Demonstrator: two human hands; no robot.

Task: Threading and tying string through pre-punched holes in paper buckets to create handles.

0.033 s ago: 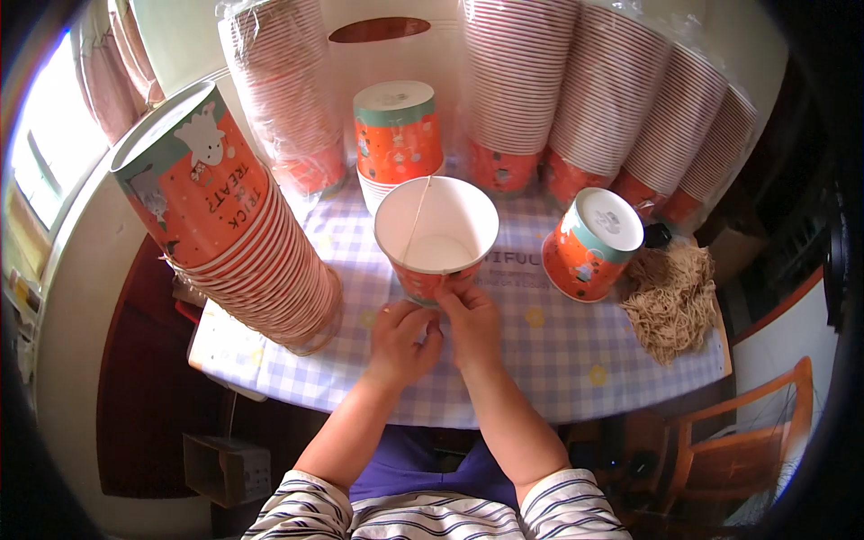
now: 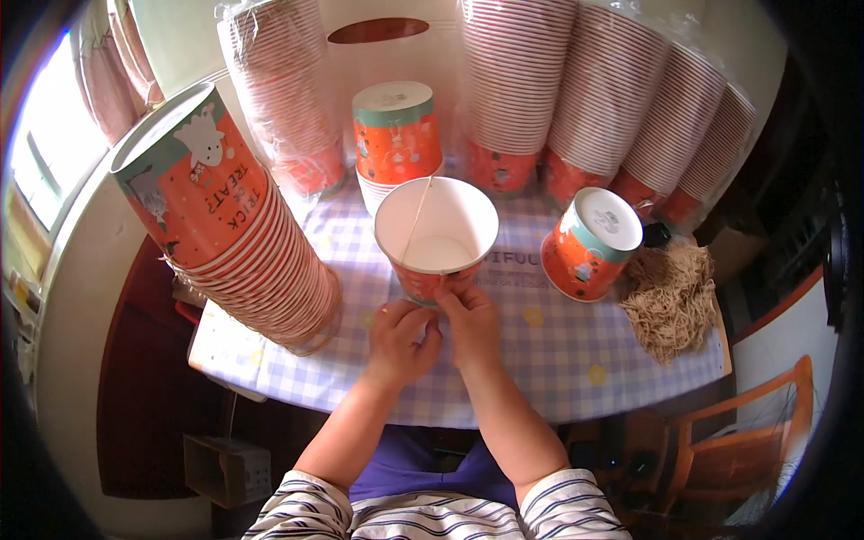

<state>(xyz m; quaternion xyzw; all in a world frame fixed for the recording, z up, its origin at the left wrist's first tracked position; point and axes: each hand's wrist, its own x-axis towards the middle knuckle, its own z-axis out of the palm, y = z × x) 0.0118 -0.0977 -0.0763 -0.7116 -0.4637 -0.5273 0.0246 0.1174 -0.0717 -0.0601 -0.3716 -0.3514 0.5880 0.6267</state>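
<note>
A paper bucket (image 2: pixel 387 225), orange outside and white inside, stands mouth up in front of me. A thin string (image 2: pixel 418 216) hangs from its far rim and slants down across the inside. My right hand (image 2: pixel 472 322) is pinched closed against the near wall just below the rim, where a bit of string shows at the fingertips. Beside it my left hand (image 2: pixel 401 340) is curled, thumb and fingers together, near the bucket's lower wall. What the left fingers hold, if anything, is hidden.
A tall stack of upside-down buckets (image 2: pixel 202 171) leans at the left. Behind stand a shorter stack (image 2: pixel 396 139) and several plastic-wrapped stacks (image 2: pixel 517 81). To the right are an upside-down bucket (image 2: pixel 589 256) and a pile of beige strings (image 2: pixel 670 306). A checked cloth (image 2: pixel 540 378) covers the table.
</note>
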